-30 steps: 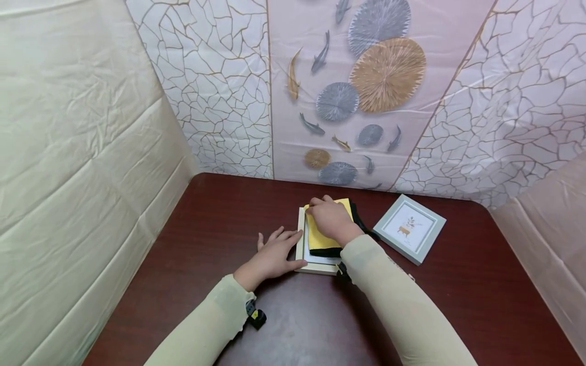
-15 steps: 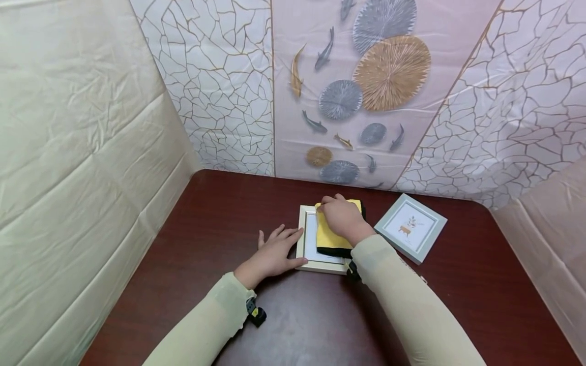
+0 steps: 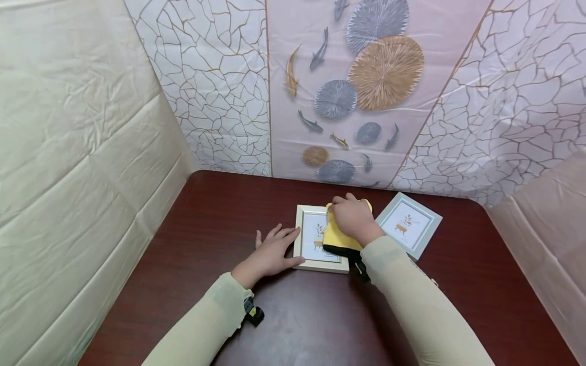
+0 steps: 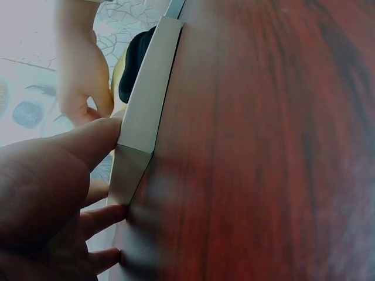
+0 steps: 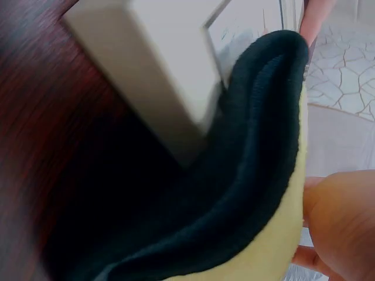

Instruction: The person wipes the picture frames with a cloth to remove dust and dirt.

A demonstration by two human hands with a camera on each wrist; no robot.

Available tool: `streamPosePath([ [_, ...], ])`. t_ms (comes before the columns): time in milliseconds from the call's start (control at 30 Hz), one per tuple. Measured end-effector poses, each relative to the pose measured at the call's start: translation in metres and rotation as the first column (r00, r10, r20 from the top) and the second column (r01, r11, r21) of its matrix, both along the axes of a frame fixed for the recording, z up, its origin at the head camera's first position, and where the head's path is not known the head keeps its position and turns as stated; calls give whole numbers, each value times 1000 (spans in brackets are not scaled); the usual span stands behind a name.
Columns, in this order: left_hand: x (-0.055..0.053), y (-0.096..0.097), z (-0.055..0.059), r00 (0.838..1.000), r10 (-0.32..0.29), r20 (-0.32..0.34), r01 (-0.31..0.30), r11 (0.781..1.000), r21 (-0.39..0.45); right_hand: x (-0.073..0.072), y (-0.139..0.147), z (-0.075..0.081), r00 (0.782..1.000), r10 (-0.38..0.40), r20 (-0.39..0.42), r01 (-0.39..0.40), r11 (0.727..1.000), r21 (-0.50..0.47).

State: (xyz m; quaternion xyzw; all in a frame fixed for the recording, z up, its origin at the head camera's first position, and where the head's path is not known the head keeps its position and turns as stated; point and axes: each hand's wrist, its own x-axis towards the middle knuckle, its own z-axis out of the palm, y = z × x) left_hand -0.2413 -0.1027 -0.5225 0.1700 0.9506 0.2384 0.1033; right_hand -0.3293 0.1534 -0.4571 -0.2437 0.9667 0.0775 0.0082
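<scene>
A cream picture frame (image 3: 320,266) with a plant print lies face up on the table. My left hand (image 3: 267,256) spreads its straight fingers along the frame's left side, thumb by the near corner; the left wrist view shows fingertips against the frame's side (image 4: 149,88). My right hand (image 3: 352,219) grips a folded yellow and black cleaning cloth (image 3: 338,239) over the frame's right half, hiding that part of the print. In the right wrist view the cloth's dark folded edge (image 5: 263,134) hangs past the frame's corner.
A pale grey-green picture frame (image 3: 406,229) with a similar print lies turned at an angle just right of the cloth. Dark red-brown wood makes up the tabletop (image 3: 215,218). Patterned fabric (image 3: 229,101) hangs behind it, and cream fabric (image 3: 91,152) on the left.
My right hand has slid the cloth rightward across the cream frame, uncovering the left part of its print. My left hand stays at the frame's left side.
</scene>
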Motion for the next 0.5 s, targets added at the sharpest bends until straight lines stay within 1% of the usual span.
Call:
streamPosePath([
  [300, 3, -1, 4, 1000, 0, -3, 0, 1000, -5, 1, 14, 0, 1000, -27, 11, 27, 1000, -8],
  [500, 2, 0, 4, 1000, 3, 1, -3, 1000, -9, 0, 21, 0, 999, -38, 13, 38, 999, -14],
])
